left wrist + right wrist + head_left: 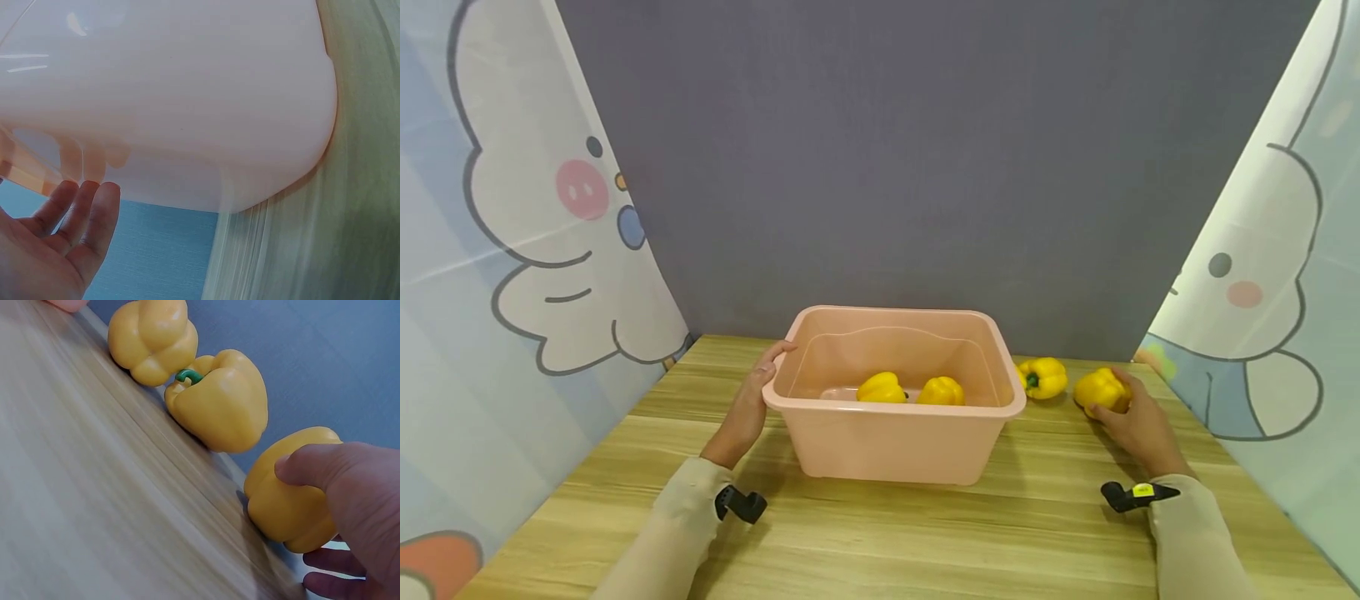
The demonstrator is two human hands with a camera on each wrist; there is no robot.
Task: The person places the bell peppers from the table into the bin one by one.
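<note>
A person's rt. hand (1138, 421) clasps a yellow pepper (1099, 390) near the far R corner of the table (880, 542), thumb on the near side, fingers round behind; whether the pepper is off the wood yet, can't tell from here. The L hand (748, 408), fingers relaxed & slightly apart, rests at the L rim of a pink bin (895, 442), fingertips on its outer wall, prob. to steady it. Inside the bin lie a L pepper (882, 388) & a R pepper (942, 392). Two more sit on the table b/w bin & rt. hand: a stem-out pepper (225, 406) and, closer to the bin, its neighbor (156, 344).

Step in hand, by the look of it: securing the corner pepper. Next move likely calls for a firm grip, a lift clear of the pepper alongside, & enough height to pass the bin's rim, w/ the L hand bracing.
</note>
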